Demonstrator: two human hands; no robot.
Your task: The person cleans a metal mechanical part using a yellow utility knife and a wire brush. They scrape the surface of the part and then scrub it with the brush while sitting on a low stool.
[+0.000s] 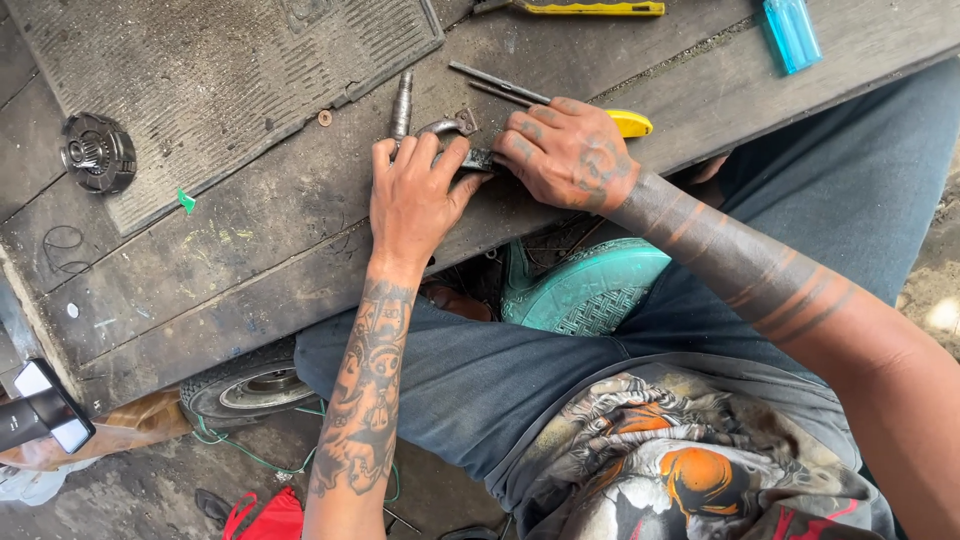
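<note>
My left hand (412,196) presses down on a small dark metal part (447,127) lying on the worn wooden platform (230,260). My right hand (567,152) is closed around the other end of that part, next to a yellow-handled tool (630,123) that sticks out past its knuckles. A short metal shaft (402,103) lies upright just beyond the left fingertips. Two thin metal rods (497,84) rest beyond the right hand. How the part is gripped under the fingers is hidden.
A ribbed rubber mat (220,70) covers the platform's far left, with a round toothed gear part (97,152) beside it. A blue lighter (791,32) and a yellow utility knife (590,8) lie at the far edge. A small wheel (250,390) sits under the platform.
</note>
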